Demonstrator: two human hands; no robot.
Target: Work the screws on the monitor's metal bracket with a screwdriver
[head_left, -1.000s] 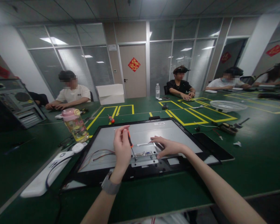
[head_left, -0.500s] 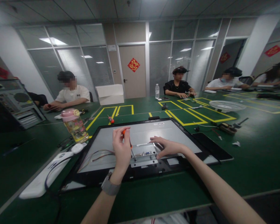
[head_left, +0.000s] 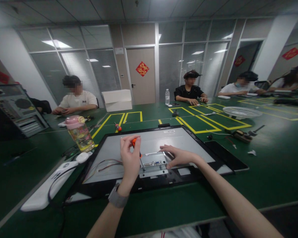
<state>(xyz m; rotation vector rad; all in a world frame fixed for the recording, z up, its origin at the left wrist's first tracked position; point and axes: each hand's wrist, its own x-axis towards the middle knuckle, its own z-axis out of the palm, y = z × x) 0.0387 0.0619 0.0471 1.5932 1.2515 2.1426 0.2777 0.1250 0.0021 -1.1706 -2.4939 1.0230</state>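
A flat monitor panel [head_left: 188,140] lies face down on the green table, its grey metal back up and a black frame round it. Near its front edge sits a small metal board cover [head_left: 154,165] with ports. My left hand [head_left: 129,158] is closed on an orange-handled screwdriver [head_left: 136,147], held upright with its tip down at the cover's left end. My right hand [head_left: 180,155] rests on the panel beside the cover's right end, fingers stretched and pressing down. Thin coloured wires [head_left: 106,164] run left from the cover.
A pink-lidded bottle [head_left: 78,132] stands left of the panel, with a white device and black cable [head_left: 49,185] in front of it. An open computer case [head_left: 17,109] is at far left. A fan grille [head_left: 242,112], small tools and a dark slab [head_left: 225,155] lie right. Several people sit across the table.
My left fingers have shifted on the screwdriver handle, turning it a little; its top now shows between fingertips. My right hand stays in place.
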